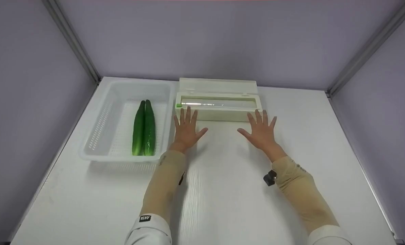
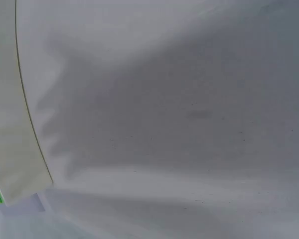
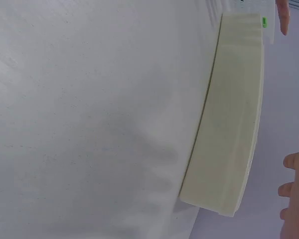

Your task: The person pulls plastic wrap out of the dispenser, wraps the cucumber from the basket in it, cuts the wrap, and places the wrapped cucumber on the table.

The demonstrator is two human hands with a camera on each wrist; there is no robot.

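Both hands lie flat on the white table (image 1: 223,190), fingers spread, holding nothing. My left hand (image 1: 186,128) and right hand (image 1: 261,130) rest just in front of a cream cling-film dispenser box (image 1: 217,103) with its lid open and the film roll showing. The fingertips reach the box's front wall. In the right wrist view the box (image 3: 229,124) runs along the right side, with fingertips (image 3: 289,162) at the frame edge. The left wrist view catches only the box's front (image 2: 12,124) and bare tabletop.
A white perforated basket (image 1: 100,122) stands left of the box and holds two cucumbers (image 1: 144,128) side by side. Lilac walls with metal corner posts close in the table on three sides.
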